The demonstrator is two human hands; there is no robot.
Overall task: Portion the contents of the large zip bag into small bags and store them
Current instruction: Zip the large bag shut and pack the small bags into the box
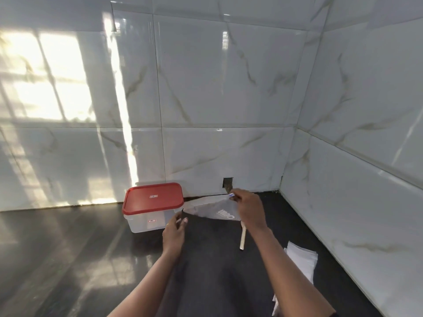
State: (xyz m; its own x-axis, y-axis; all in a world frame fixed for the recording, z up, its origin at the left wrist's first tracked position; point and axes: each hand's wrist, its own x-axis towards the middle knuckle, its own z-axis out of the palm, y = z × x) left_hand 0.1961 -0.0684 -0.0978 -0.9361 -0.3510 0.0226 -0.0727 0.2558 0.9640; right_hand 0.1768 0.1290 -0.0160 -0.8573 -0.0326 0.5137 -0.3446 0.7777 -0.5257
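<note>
The large zip bag hung stretched between both hands just above the dark worktop, right beside the clear box with the red lid. The left hand pinched the bag's near-left corner between thumb and fingers, and the right hand pinched its far-right corner close to the wall. What the bag held could not be made out; it looked nearly flat. A wooden handle lay on the worktop under the bag, and a stack of small white bags lay well apart to the right. Trouble seemed likeliest from the grip: with only two corner pinches on slick film, one corner could slip, or the mouth could gape and tip the contents onto the worktop. The box stood close enough for a swinging bag to knock it.
</note>
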